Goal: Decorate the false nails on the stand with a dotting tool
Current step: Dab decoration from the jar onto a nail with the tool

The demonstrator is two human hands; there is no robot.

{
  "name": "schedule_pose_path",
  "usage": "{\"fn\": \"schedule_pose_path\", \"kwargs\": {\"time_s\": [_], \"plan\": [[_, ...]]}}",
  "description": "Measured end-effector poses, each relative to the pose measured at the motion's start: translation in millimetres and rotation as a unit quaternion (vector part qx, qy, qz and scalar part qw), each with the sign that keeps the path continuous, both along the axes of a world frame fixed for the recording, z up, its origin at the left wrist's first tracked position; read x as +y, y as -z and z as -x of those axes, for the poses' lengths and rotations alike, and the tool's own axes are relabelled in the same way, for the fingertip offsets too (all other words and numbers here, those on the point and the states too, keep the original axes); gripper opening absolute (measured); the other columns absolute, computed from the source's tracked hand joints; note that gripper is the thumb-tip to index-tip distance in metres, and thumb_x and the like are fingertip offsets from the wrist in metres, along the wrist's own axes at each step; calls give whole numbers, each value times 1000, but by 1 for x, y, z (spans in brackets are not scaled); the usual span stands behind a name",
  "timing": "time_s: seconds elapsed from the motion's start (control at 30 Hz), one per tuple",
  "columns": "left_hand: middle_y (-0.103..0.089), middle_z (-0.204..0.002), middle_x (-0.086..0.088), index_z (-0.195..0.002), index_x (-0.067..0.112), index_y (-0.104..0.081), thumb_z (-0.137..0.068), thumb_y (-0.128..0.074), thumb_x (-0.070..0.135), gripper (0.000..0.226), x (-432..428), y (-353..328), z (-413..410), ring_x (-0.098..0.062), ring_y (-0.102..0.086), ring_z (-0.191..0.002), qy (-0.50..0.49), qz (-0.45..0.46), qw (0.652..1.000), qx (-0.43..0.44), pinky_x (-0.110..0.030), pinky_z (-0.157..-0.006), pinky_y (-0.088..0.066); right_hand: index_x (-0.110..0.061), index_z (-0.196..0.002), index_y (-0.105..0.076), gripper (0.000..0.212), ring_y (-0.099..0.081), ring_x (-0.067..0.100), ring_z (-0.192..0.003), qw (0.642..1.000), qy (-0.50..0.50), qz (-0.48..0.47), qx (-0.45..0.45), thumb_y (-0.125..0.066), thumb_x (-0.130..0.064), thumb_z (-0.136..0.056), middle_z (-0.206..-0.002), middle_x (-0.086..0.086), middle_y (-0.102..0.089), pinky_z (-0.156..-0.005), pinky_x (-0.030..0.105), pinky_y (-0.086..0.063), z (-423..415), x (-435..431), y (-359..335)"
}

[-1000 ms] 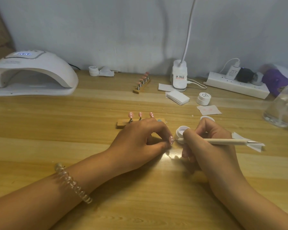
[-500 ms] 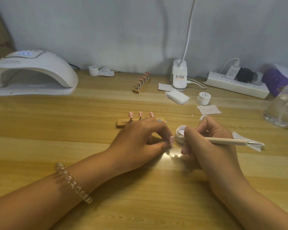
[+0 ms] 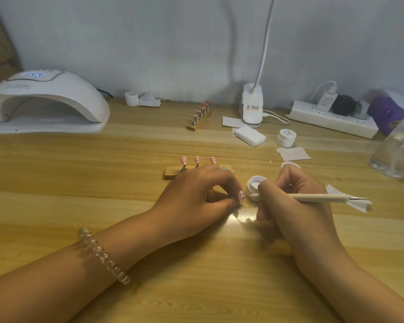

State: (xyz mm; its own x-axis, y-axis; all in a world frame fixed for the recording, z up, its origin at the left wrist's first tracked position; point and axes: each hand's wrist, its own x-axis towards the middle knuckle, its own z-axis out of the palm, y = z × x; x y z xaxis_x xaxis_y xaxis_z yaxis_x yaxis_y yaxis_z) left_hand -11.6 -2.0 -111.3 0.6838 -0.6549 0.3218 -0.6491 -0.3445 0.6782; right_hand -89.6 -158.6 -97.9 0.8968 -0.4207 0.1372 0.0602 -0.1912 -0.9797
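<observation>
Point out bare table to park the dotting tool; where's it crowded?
Free: the wide band of table between the nail lamp and the left hand, left of the near stand; also between it and the far stand. Crowded: right rear, around the wipes, closed jar, power strip and glass, and the open jar by the right hand.

No text is legible. Lit display [image 3: 34,75] on the white nail lamp [image 3: 56,99]: glowing characters, too blurred to read. Lid of the closed white jar [image 3: 287,132]: dark script, illegible. Label [image 3: 252,107] on the desk-lamp base: printed lines, illegible. White charger [image 3: 324,101]: faint print, illegible.
</observation>
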Motion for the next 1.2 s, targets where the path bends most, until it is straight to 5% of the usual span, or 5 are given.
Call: {"fn": "schedule_pose_path", "kwargs": {"time_s": [0.3, 0.47, 0.87, 1.0, 1.2], "plan": [[-68, -89, 12, -86, 24, -73, -83, -75, 14, 11, 0, 0, 0, 12, -51, -62, -2, 0, 1000, 1, -14, -62, -33, -20, -53, -43, 25, -41, 12, -37, 1000, 17, -25, -3, -62, -21, -68, -42, 7, -56, -36, 18, -32, 1, 0, -1], [-69, -87, 12, -86, 25, -73, -83, -75, 13, 13, 0, -1, 0, 15, -50, -63, 2, -1, 1000, -6, -10, -61, -31, -19, -53, -42, 37, -41, 14, -36, 1000, 4, 3, -9, -64, -7, -80, -40, 8, -55, -38, 19, -31, -1, -2, 4], [-68, -88, 12, -86, 28, -72, -84, -75, 15, 13, 1, 1, -1, 11, -51, -62, 3, 0, 1000, -8, -17, -61, -34, -18, -55, -44, 34, -42, 13, -36, 1000, -8, 9, -12, -63, -8, -80, -42, 10, -56, -38, 20, -32, -1, -2, 5], [-69, -89, 14, -87, 27, -73, -84, -75, 18, 10, 1, 3, -1, 7, -51, -59, 0, 1, 1000, -6, -19, -61, -35, -21, -57, -41, 37, -38, 10, -34, 997, 24, -52, -60, -66, -9, -81, -41, 7, -53, -35, 17, -31, 2, -2, 2], [-70, -89, 21, -87, 28, -71, -83, -75, 18, 11, 0, 5, -2, -3, -45, -50, -8, 15, 1000, -1, -14, -57, -31, -21, -88, -55, 22, -53, 8, -47, 985, 71, -27, -158, -66, -40, -89, -74, 2, -66, -47, 15, -44, 5, -2, -1]]}}
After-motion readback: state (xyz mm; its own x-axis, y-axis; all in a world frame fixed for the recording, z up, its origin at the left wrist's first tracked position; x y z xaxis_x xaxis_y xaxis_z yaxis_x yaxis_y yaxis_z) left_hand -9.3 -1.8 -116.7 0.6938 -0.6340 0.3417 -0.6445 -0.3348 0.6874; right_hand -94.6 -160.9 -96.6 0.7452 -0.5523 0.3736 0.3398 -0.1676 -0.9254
